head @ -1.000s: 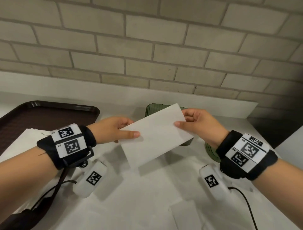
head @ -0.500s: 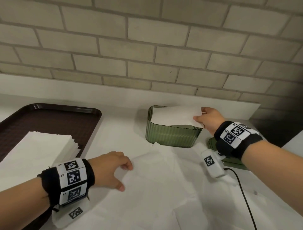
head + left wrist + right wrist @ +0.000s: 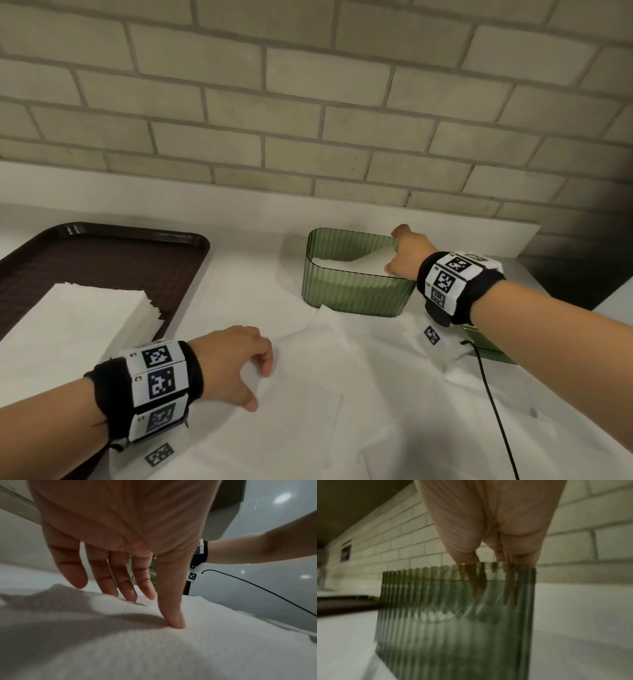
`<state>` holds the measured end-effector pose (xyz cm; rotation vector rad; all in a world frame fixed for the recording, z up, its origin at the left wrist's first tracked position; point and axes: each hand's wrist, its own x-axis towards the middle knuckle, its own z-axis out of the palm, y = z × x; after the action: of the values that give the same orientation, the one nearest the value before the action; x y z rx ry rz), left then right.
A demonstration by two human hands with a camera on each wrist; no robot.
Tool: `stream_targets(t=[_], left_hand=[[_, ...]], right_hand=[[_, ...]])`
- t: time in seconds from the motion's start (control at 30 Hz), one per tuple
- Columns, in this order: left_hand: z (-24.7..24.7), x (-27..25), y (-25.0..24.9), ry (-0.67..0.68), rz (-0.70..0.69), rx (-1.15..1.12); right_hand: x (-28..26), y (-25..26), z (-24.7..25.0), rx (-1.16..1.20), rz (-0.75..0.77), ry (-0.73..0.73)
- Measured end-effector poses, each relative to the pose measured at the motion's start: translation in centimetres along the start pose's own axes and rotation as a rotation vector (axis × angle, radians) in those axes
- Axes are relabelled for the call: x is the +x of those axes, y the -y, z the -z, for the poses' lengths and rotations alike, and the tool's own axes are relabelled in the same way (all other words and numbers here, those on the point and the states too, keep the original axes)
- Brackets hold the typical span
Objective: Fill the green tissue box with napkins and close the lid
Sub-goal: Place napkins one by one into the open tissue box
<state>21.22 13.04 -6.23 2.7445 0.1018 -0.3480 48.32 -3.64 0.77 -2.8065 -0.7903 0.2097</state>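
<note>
Inside the green tissue box (image 3: 356,291) a limp, light napkin (image 3: 370,262) is pressed down by the right hand (image 3: 406,251), fingers extended, while another napkin (image 3: 301,387), best pinched at an edge, is touched by the left hand (image 3: 229,363), fingers spread.

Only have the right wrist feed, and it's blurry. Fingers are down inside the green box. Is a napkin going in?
Observer: Yes. In the head view the right hand pushes a white napkin into the green tissue box.
Operator: Left hand?
Observer: The left hand rests with straight fingers on a loose napkin on the counter in front of the box.
Operator: Lid?
Observer: Off. What looks like the green lid lies flat to the right of the box, mostly hidden under the right forearm.
Operator: Stock left?
Observer: A napkin stack sits on the brown tray at far left.
</note>
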Motion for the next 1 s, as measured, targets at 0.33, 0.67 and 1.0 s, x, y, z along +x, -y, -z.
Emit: stream_targets(t=[0.33, 0.67, 1.0], left_hand=[[1.0, 0.4, -0.1, 0.036, 0.160, 0.135], [3.4, -0.4, -0.3, 0.092, 0.096, -0.120], [5.5, -0.3, -0.3, -0.150, 0.162, -0.619]], right_hand=[[-2.8, 1.1, 0.5, 0.067, 0.349, -0.289], [-11.9, 2.7, -4.0, 0.310, 0.371, 0.384], [-12.9, 2.7, -4.2, 1.065, 0.125, 0.291]])
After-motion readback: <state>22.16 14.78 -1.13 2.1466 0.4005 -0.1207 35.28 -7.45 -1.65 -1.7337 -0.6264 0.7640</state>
